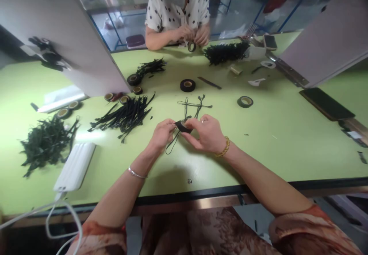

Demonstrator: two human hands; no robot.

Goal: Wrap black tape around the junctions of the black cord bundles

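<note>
In the head view my right hand (209,135) is closed around a roll of black tape (184,126), with the thumb on its core. My left hand (163,135) pinches at the left side of the roll, where a thin black cord (170,147) hangs in a loop below the fingers. Whether those fingertips also grip the tape's end is hidden. Just beyond the hands, more thin black cords (195,104) lie crossed on the green table (276,151).
Bundles of black cords (126,115) and a dark pile (46,142) lie left, near a white power strip (75,166). Black tape rolls (245,101) (188,85) and a dark blade-like strip (209,83) lie beyond. Across the table, a person's hands (193,35) hold another roll.
</note>
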